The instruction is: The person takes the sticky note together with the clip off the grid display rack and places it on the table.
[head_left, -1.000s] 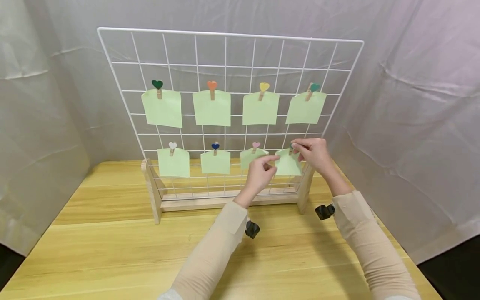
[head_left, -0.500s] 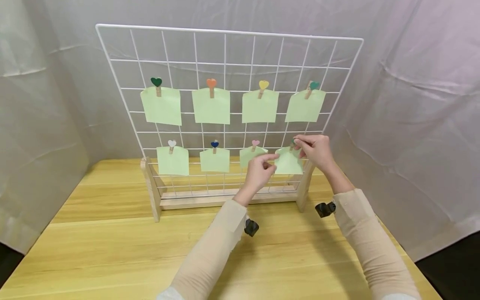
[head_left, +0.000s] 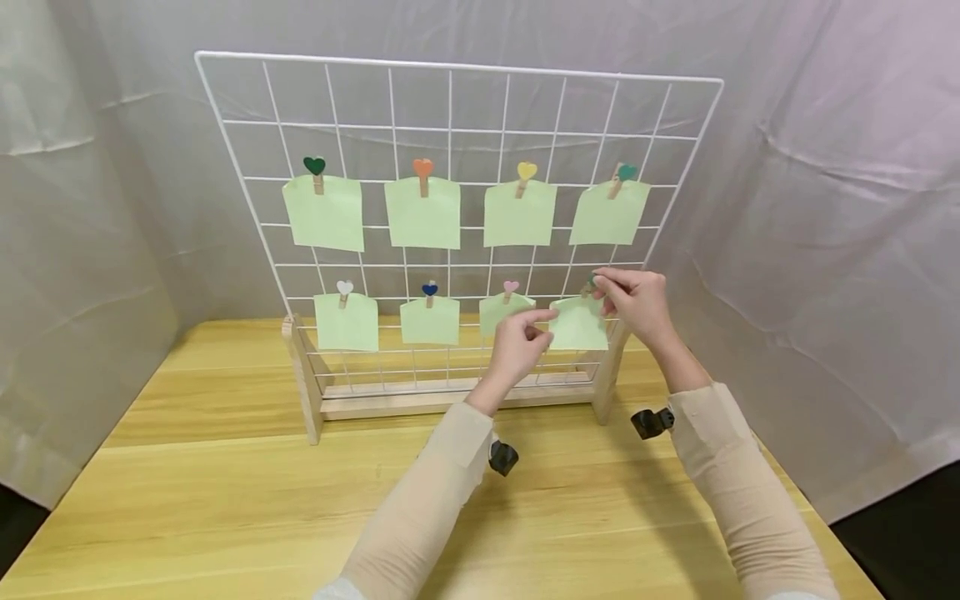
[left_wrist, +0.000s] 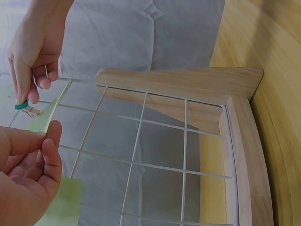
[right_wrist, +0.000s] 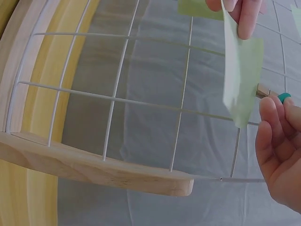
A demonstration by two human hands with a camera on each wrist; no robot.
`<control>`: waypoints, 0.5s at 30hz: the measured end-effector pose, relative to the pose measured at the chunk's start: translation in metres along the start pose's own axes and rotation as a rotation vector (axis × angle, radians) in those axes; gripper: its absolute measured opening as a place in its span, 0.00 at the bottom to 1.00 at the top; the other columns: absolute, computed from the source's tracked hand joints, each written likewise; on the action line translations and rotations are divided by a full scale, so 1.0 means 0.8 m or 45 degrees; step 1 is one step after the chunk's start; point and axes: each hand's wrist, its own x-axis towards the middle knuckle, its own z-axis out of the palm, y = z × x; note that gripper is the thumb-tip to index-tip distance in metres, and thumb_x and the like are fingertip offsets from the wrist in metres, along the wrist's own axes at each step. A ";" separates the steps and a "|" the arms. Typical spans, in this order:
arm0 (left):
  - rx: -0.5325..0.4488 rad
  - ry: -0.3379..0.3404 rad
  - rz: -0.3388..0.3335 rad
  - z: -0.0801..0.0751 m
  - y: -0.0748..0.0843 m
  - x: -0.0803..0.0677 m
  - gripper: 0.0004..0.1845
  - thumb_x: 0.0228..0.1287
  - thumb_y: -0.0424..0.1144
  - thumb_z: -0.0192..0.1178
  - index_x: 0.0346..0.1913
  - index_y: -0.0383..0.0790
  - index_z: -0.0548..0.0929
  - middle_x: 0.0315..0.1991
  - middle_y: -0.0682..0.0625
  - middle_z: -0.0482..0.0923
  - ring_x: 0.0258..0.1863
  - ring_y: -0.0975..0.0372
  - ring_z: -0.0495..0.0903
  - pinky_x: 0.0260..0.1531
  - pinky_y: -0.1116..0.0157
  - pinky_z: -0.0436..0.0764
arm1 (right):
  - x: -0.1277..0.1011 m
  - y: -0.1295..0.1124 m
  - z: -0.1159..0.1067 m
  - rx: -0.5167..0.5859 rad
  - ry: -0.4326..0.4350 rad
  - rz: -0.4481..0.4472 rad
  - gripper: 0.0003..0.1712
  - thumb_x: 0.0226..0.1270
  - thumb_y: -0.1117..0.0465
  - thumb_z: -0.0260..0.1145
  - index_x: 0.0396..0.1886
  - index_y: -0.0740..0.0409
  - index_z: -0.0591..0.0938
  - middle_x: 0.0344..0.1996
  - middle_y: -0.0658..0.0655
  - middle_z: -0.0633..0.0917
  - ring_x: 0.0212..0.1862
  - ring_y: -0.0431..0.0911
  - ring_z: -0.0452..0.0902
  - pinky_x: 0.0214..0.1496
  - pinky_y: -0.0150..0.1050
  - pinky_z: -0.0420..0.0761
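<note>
A white wire grid (head_left: 450, 125) stands on a wooden stand (head_left: 450, 400). Several pale green notes hang on it from heart-topped wooden clips. At the bottom right, my left hand (head_left: 546, 319) pinches the left edge of a loose green note (head_left: 581, 327) held against the grid. My right hand (head_left: 602, 287) pinches a small wooden clip with a teal heart (head_left: 590, 285) at the note's top edge. The left wrist view shows the left hand (left_wrist: 44, 141), the note (left_wrist: 46, 117) and the clip (left_wrist: 23, 107). The right wrist view shows the right hand (right_wrist: 273, 110), the clip (right_wrist: 272, 94) and the note (right_wrist: 242, 70).
The stand sits on a yellow wooden table (head_left: 225, 500) with grey cloth (head_left: 825, 208) behind and on both sides. The stand's right wooden foot (head_left: 607, 383) lies just below the hands. Three clipped notes fill the lower row to the left of the held one.
Both hands and the loose note have shifted slightly upward against the grid. The grips look the same.
</note>
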 end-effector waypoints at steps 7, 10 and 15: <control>-0.012 0.011 -0.002 0.000 0.002 -0.002 0.16 0.53 0.22 0.55 0.47 0.33 0.79 0.20 0.38 0.77 0.13 0.68 0.66 0.11 0.76 0.63 | -0.003 0.000 -0.002 0.088 -0.005 0.053 0.10 0.59 0.77 0.56 0.38 0.82 0.76 0.21 0.76 0.76 0.12 0.38 0.72 0.18 0.29 0.76; -0.023 0.022 0.003 0.000 0.004 -0.004 0.16 0.53 0.22 0.56 0.47 0.33 0.79 0.20 0.40 0.77 0.13 0.68 0.67 0.12 0.76 0.64 | -0.005 0.001 -0.004 0.113 0.039 0.044 0.10 0.59 0.77 0.55 0.38 0.83 0.76 0.21 0.77 0.76 0.12 0.36 0.72 0.17 0.28 0.75; -0.049 0.049 -0.004 -0.002 0.005 -0.007 0.16 0.52 0.21 0.56 0.46 0.33 0.80 0.22 0.45 0.78 0.16 0.67 0.70 0.13 0.75 0.66 | -0.011 0.003 -0.008 0.078 0.076 0.040 0.10 0.59 0.76 0.56 0.38 0.81 0.77 0.23 0.78 0.77 0.14 0.37 0.74 0.17 0.27 0.74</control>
